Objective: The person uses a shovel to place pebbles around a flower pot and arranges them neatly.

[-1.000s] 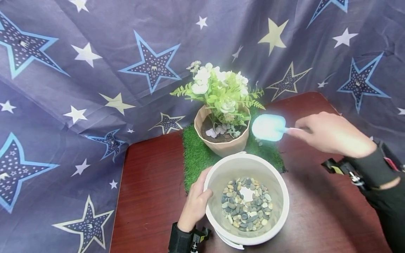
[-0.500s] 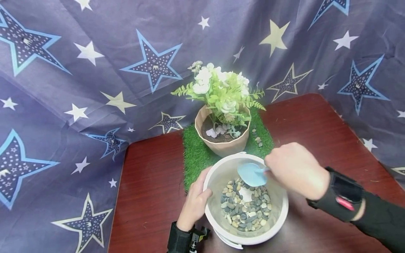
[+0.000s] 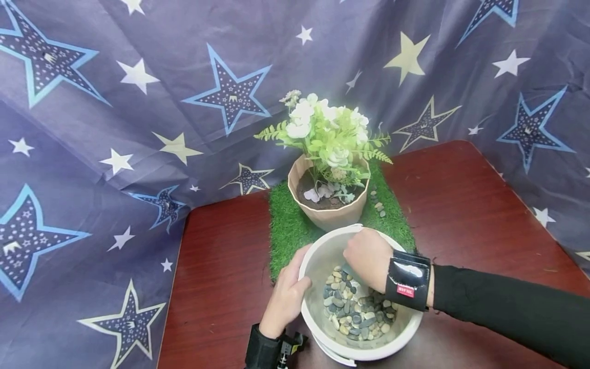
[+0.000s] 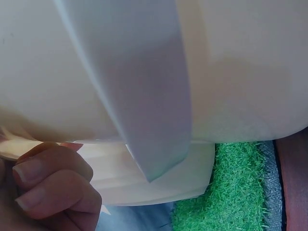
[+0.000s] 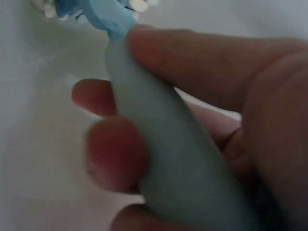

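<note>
A white bucket (image 3: 315, 287) with grey and tan pebbles (image 3: 355, 319) across its bottom stands tilted slightly toward me. My left hand (image 3: 287, 294) grips its left rim, thumb over the edge; in the left wrist view the curled fingers (image 4: 62, 187) show beside the bucket's outer wall. Down inside the bucket, my right hand (image 3: 369, 260) grips a small light blue shovel. The right wrist view shows fingers wrapped round the shovel's handle (image 5: 163, 139), with part of the blue blade (image 5: 110, 17) near the pebbles. From the head view, the hand hides most of the shovel.
Behind the bucket, a beige flowerpot (image 3: 329, 218) with white flowers and ferns stands on a green turf mat (image 3: 290, 241). A short row of pebbles (image 3: 379, 206) lies on the mat, right of the pot. A star-patterned cloth (image 3: 184, 77) hangs behind the red-brown table (image 3: 216, 282).
My right hand has brought the shovel from beside the flowerpot, left and down into the bucket among the pebbles. My left hand keeps its grip on the rim.
</note>
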`<state>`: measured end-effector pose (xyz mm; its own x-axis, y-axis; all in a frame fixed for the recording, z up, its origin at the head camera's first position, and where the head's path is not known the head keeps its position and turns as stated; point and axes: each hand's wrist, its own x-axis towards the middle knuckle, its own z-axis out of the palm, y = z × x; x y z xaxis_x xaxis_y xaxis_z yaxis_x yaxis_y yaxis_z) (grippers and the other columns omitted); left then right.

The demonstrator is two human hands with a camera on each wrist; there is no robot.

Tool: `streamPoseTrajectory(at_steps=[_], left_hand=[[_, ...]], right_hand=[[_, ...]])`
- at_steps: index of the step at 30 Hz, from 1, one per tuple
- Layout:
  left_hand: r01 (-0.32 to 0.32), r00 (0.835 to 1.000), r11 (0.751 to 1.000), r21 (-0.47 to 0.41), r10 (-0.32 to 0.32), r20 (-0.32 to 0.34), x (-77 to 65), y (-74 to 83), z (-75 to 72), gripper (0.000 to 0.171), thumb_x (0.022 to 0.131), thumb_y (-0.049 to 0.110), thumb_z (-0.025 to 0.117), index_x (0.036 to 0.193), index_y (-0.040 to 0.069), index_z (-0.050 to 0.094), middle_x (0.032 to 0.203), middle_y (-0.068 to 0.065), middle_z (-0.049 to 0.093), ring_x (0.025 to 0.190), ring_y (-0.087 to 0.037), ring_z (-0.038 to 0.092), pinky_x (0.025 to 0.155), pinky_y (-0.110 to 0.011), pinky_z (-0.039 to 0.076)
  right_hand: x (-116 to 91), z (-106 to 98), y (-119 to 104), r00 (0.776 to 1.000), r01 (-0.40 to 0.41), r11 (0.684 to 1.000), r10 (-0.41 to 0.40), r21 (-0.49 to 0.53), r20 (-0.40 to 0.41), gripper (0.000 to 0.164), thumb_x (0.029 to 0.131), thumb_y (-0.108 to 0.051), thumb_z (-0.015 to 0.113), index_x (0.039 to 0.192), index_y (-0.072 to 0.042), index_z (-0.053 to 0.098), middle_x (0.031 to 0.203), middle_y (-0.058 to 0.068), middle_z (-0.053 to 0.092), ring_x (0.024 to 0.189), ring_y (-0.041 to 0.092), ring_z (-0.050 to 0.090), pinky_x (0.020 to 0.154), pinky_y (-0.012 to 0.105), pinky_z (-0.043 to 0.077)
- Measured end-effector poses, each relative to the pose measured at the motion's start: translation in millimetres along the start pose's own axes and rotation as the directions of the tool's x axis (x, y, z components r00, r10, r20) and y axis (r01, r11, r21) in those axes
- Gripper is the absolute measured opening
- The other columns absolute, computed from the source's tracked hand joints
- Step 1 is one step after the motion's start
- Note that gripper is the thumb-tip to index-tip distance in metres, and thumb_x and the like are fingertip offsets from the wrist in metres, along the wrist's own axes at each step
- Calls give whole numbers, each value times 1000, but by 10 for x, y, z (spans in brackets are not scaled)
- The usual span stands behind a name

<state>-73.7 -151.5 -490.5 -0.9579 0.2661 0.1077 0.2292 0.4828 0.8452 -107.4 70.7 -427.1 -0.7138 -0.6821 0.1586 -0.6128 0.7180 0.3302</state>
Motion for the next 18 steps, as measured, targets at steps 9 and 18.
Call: streamPoseTrajectory(at_steps=[9,18], left_hand=[[0,1000,1000,2,0,-6,0,25,-7,80,77,-4,52,150,27,52,142,-2,65,115,-20,68,98,-43,56],[-6,1000,1000,2,6,0,4,4,-1,79,78,-4,52,151,27,51,143,-1,64,115,-20,69,98,-43,56]], right_hand=[[8,101,-19,1000,9,997,-8,71,-10,20,78,-14,77,59,-18,70,61,0,67,56,20,62,54,36,53],[-4,166,-67,999,-22,997,19,76,33,21,80,-15,75,59,-17,71,60,1,68,55,20,62,53,37,52]])
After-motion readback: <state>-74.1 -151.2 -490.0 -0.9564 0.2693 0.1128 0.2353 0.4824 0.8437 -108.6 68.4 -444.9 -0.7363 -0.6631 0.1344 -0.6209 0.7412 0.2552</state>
